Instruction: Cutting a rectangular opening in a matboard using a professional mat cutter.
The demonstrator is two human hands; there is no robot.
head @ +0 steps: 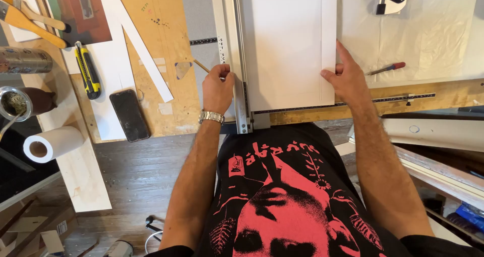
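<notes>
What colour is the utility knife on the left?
Yellow and black utility knife, clearest in the head view.

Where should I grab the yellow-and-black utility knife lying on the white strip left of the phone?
Grip the yellow-and-black utility knife around the middle of its long body, coming from above with fingers across its width. It lies flat, pointing away and toward you, with both long sides apparently free, beside the black phone.

A large white board [287, 45] lies flat on the workbench, its left edge against a long metal rail [237, 60]. A thin pencil [202, 66] slants toward the rail, its tip end hidden in a closed fist
</notes>
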